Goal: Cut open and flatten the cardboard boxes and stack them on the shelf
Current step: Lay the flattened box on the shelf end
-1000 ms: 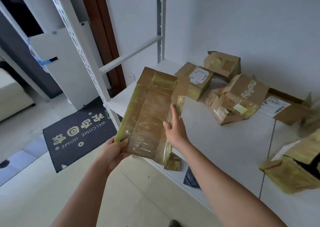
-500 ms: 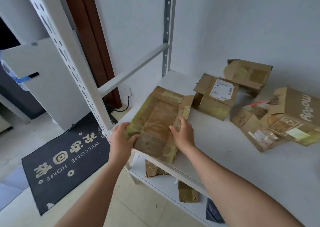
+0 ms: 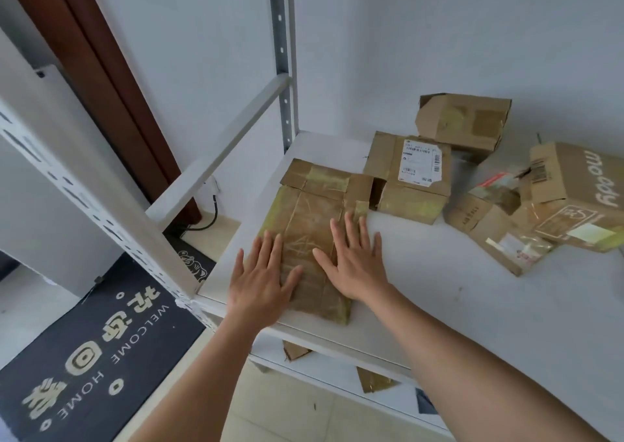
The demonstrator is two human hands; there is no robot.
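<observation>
Just beyond the flattened box (image 3: 312, 225), pressed under both hands' straight fingers (image 3: 270, 249), a labelled box (image 3: 410, 178) crowds the shelf (image 3: 439, 300).

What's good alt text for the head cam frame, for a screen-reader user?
Both hands, left hand and right hand, press flat with straight fingers on a taped, flattened cardboard box lying at the left front corner of a white shelf. Several unflattened boxes sit behind and to the right; a dark welcome mat lies on the floor.
</observation>
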